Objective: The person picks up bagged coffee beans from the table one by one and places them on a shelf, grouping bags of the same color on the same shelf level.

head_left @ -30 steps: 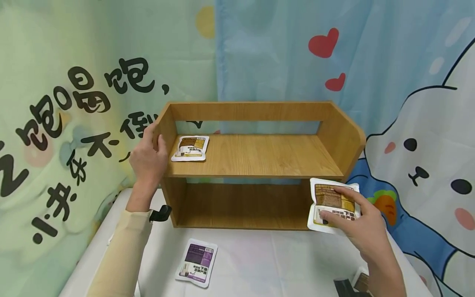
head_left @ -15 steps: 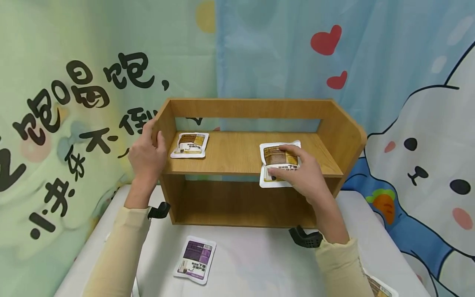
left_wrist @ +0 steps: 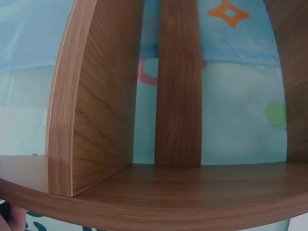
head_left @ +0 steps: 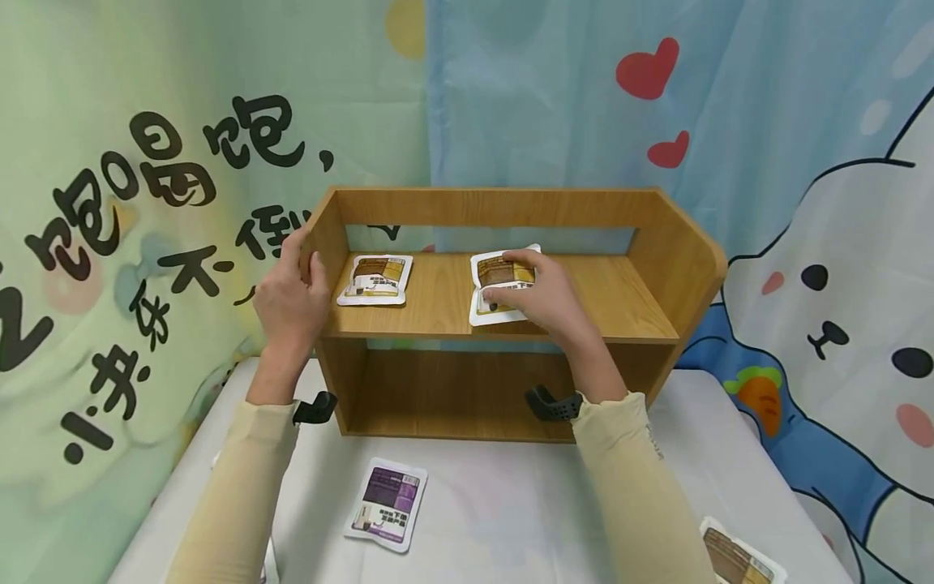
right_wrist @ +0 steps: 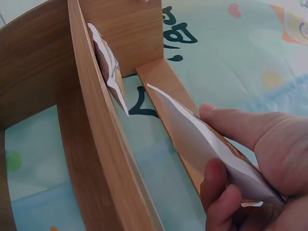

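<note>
right hand (head_left: pixel 543 296) pinches brown packet (head_left: pixel 496 276) (on shelf (head_left: pixel 620 304)) | left hand (head_left: pixel 292 300) seemingly grips its side

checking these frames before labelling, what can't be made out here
- Brown packet in the right hand: head view, fingers cover its right part; whether it rests on the shelf is unclear.
- Packet print: too small to read in every view.
- Packet at the table corner: head view, cut off by the bottom edge.
- Left hand: left wrist view shows only wood, so its grip shows only from the head.
</note>
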Demonstrator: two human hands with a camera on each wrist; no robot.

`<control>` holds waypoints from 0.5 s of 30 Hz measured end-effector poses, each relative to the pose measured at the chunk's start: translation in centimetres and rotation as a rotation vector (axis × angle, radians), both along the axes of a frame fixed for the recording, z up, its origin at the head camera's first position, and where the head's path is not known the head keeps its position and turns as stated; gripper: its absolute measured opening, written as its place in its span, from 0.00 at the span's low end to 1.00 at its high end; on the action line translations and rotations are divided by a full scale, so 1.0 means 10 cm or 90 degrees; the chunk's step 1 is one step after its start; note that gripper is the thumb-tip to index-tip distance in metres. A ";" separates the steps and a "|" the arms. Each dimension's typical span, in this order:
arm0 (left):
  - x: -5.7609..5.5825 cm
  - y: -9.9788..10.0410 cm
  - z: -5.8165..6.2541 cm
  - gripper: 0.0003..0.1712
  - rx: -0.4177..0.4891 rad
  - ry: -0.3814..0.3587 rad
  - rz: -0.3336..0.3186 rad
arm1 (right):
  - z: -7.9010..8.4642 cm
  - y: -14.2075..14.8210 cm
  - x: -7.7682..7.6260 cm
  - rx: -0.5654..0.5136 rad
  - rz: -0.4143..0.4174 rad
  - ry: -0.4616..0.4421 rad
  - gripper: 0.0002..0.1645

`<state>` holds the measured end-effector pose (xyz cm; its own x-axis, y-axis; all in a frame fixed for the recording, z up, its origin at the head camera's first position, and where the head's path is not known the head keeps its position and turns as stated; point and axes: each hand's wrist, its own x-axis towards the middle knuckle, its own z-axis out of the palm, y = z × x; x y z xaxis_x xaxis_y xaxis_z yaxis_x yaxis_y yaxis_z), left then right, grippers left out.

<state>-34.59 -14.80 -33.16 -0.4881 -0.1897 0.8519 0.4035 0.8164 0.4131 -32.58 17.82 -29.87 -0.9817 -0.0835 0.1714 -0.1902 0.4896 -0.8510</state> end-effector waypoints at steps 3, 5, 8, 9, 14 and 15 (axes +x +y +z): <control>0.00 0.00 0.01 0.20 0.000 -0.001 0.004 | 0.06 -0.13 -0.10 -0.012 0.007 -0.014 0.43; 0.01 0.00 0.01 0.20 0.000 -0.005 0.008 | 0.10 -0.21 -0.15 -0.018 0.008 -0.029 0.43; 0.01 0.00 0.00 0.20 0.000 -0.008 0.012 | 0.15 -0.31 -0.26 -0.013 0.006 -0.038 0.43; 0.01 -0.01 0.00 0.20 0.000 -0.006 0.012 | 0.16 -0.34 -0.29 -0.012 0.003 -0.041 0.43; 0.00 -0.01 0.00 0.20 -0.004 0.001 0.009 | 0.15 -0.40 -0.43 0.003 -0.004 -0.057 0.42; -0.01 -0.01 0.00 0.19 -0.005 0.002 0.008 | 0.14 -0.41 -0.45 0.006 -0.004 -0.059 0.42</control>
<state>-34.68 -14.88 -33.11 -0.4829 -0.1890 0.8550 0.3945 0.8248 0.4051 -37.09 13.76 -28.52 -0.9938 -0.0786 0.0791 -0.1079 0.4983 -0.8603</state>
